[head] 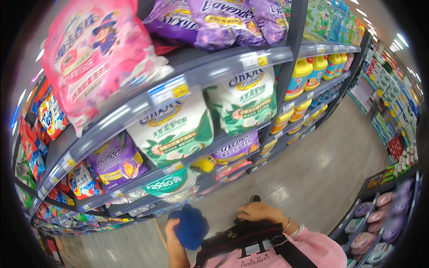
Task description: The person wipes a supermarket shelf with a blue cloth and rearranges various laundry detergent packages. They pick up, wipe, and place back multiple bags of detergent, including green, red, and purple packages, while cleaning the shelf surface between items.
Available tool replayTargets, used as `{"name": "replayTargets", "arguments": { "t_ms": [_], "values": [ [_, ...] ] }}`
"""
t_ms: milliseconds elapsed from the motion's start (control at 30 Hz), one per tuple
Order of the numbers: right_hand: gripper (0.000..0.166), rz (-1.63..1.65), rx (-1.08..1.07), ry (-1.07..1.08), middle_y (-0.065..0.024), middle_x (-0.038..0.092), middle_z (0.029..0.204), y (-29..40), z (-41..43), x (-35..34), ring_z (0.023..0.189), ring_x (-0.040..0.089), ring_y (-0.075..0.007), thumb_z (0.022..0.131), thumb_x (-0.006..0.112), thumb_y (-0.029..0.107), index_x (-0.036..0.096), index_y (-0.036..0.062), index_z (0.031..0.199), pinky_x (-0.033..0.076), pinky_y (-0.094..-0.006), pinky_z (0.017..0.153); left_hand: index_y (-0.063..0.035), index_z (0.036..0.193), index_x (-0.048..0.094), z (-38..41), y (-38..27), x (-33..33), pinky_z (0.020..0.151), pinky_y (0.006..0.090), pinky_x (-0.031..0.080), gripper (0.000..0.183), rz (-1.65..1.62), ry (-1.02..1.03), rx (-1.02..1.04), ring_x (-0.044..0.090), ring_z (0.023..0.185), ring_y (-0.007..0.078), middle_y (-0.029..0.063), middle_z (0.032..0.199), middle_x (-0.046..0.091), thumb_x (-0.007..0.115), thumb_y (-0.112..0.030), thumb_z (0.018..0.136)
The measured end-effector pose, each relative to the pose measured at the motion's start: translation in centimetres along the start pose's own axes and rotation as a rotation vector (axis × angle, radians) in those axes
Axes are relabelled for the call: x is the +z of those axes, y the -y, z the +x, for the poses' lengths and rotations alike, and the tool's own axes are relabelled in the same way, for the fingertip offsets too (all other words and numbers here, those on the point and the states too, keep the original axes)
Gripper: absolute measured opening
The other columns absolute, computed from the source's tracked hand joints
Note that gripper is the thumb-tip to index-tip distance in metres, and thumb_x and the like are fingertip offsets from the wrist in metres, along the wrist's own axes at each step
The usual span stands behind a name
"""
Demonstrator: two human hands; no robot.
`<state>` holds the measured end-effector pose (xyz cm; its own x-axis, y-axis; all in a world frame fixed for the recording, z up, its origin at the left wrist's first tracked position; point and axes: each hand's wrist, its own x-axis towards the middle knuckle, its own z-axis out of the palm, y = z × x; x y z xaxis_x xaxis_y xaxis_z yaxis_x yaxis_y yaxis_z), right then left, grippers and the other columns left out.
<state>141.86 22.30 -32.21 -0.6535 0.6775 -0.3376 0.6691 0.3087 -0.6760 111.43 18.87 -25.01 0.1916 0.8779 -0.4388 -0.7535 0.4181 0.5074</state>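
My left hand point(172, 231) is closed around a bunched blue cloth point(191, 227), low in the view beside my body. The fingers behind the cloth are hidden. My right hand point(259, 212) is bent in front of my waist, at the edge of a black strapped fabric piece point(231, 236) worn over a pink top. Whether its fingers grip that edge is unclear. Ahead stands a grey shelf unit point(120, 117) of laundry powder bags. A large pink bag point(100, 60) leans out over the upper shelf edge, and white-and-green bags point(174, 134) stand below it.
Purple bags point(228, 23) lie on the upper shelf. Yellow bottles point(298, 78) line the shelves farther right. Grey floor point(301, 174) runs along the aisle. Racks with pink and purple bottles point(363, 241) stand at the lower right. Tide bags point(83, 181) are at left.
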Motion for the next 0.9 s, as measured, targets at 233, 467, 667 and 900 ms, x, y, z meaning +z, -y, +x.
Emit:
{"name": "replayTargets", "arguments": {
  "t_ms": [233,467,667,900],
  "values": [
    [0.076,0.91,-0.236,-0.167,-0.0164,0.033,0.147,-5.0,-2.8,-11.1,0.131,0.039,-0.0259,0.096,0.037,0.057,0.018,0.0056,0.149,0.032,-0.0372,0.107,0.0,0.127,0.05,8.9,8.7,13.9,0.089,0.0324,0.048,0.046,0.616,0.223,-0.106,0.058,0.101,0.0191,0.0104,0.116,0.059,0.061,-0.027,0.092],
    [0.049,0.991,-0.279,-0.271,-0.0083,0.041,0.139,-8.7,-5.8,-18.9,0.127,0.041,-0.0193,0.097,0.052,0.025,0.04,0.0051,0.139,0.034,-0.0333,0.106,0.0011,0.109,0.062,13.8,10.2,21.5,0.091,0.0374,0.044,0.031,1.406,0.689,0.313,0.058,0.105,0.0288,0.0187,0.115,0.059,0.063,-0.023,0.09],
    [0.024,0.511,-0.371,-0.422,-0.0102,0.059,0.12,-8.8,-6.5,-25.9,0.112,0.055,-0.0248,0.09,0.062,0.014,0.063,0.005,0.112,0.042,-0.0327,0.093,0.0018,0.098,0.064,12.5,1.9,22.2,0.09,0.0409,0.045,0.024,1.12,0.843,0.637,0.061,0.099,0.0319,0.018,0.105,0.063,0.063,-0.02,0.087],
    [0.043,-0.217,-0.682,-1.033,-0.0198,0.053,0.127,3.6,-7.6,-40.2,0.118,0.052,-0.0323,0.079,0.068,0.011,0.057,-0.0005,0.118,0.039,-0.0396,0.098,-0.0002,0.112,0.062,11.8,-5.6,26.0,0.097,0.0408,0.039,0.045,1.252,0.079,1.596,0.058,0.106,0.0325,0.0168,0.112,0.063,0.071,-0.028,0.078]
  ]
}}
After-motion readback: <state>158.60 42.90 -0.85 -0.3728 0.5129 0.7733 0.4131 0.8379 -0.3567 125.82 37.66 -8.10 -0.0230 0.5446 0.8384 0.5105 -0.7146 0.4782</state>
